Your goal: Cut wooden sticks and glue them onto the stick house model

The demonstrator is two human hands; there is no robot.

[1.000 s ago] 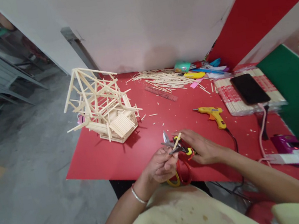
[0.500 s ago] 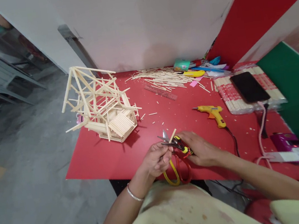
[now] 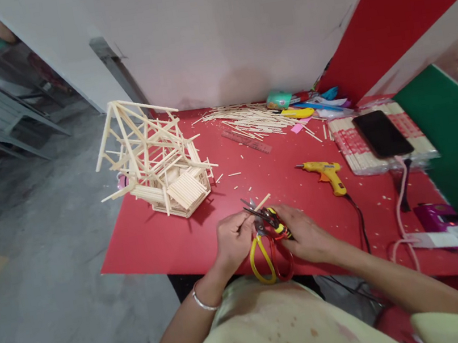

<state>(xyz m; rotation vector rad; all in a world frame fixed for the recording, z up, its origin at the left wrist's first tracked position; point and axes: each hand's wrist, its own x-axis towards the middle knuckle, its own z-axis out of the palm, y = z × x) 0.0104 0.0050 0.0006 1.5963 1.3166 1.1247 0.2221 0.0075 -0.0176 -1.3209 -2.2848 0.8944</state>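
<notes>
In my left hand (image 3: 234,243), its fingers pinched together, is a short thin wooden stick (image 3: 264,201) that slants up to the right. My right hand (image 3: 306,234) is closed around pliers (image 3: 277,224) with yellow, black and red handles. Their dark jaws are parted and reach across the stick; whether they touch it I cannot tell. Beneath both hands lies a larger cutting tool with one yellow loop handle (image 3: 262,264) and one red, partly covered by the pliers. To the left stands a pavilion-like model of wooden sticks (image 3: 163,164) on the red table (image 3: 150,249).
A yellow glue gun (image 3: 324,173) lies to the right, its cord running off the front edge. Loose sticks (image 3: 253,119) and a ruler (image 3: 246,141) are at the back. Packed sticks (image 3: 348,148) bear a phone (image 3: 382,133), near a power strip (image 3: 449,239).
My left hand has turned so its back shows more, and the stick has tilted flatter to the right. The pliers have shifted slightly, and their jaws now point more up and left.
</notes>
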